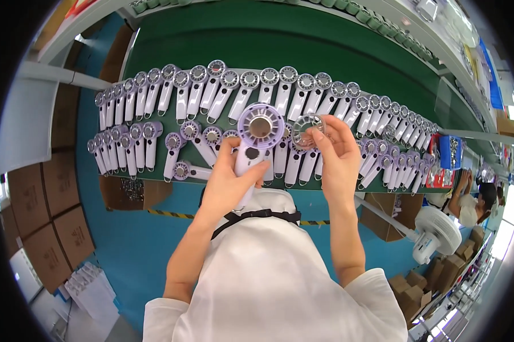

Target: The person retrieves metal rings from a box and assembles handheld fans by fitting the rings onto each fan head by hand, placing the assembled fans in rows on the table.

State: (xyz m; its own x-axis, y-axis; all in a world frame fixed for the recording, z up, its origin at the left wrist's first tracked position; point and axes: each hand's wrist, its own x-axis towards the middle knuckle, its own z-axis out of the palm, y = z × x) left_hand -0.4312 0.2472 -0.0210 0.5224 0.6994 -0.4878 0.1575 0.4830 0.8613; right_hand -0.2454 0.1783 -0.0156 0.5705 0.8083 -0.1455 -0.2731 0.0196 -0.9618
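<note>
A lavender handheld fan (261,126) with a round head stands upright in front of me. My left hand (232,178) is wrapped round its handle, below the head. Just right of the fan head, my right hand (338,149) pinches a clear, ring-shaped grille cover (307,130) by its edge. The cover and the fan head are apart. Behind both hands, more lavender fans (288,80) lie in two long rows on the green table (211,34). Part of the near row is hidden by my hands.
A blue bin (450,152) stands at the table's right end. Below the table are an open carton (128,194) at left and another (385,216) at right. A white standing fan (436,233) is at right, with a co-worker (474,205) beyond. Cartons (51,216) are stacked at left.
</note>
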